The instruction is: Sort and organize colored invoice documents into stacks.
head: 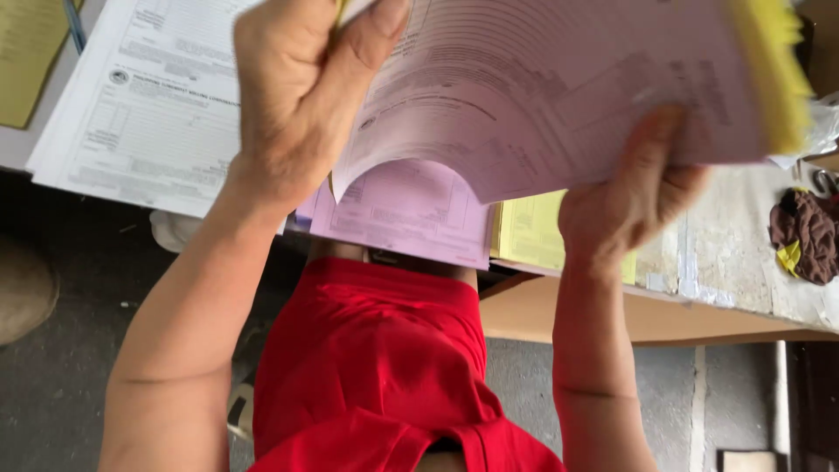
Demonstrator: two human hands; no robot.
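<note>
My left hand point(293, 96) is shut on the near corner of a thick stack of pink printed forms point(542, 87), with the thumb pressed on the top sheet. My right hand point(629, 205) grips the same stack from below at its right side, thumb lying on the pink paper. The lower pink sheets curl down and away from the stack. Yellow sheets point(773, 70) show at the stack's far right edge. The stack is raised above the table and hides much of it.
White printed forms point(144, 114) lie on the table at left, beside a yellow sheet point(26, 52). A loose pink form point(406, 214) and a yellow form point(529, 232) lie under the stack. A brown cloth point(808, 232) sits right. My red shirt point(376, 367) and grey floor point(61, 385) are below.
</note>
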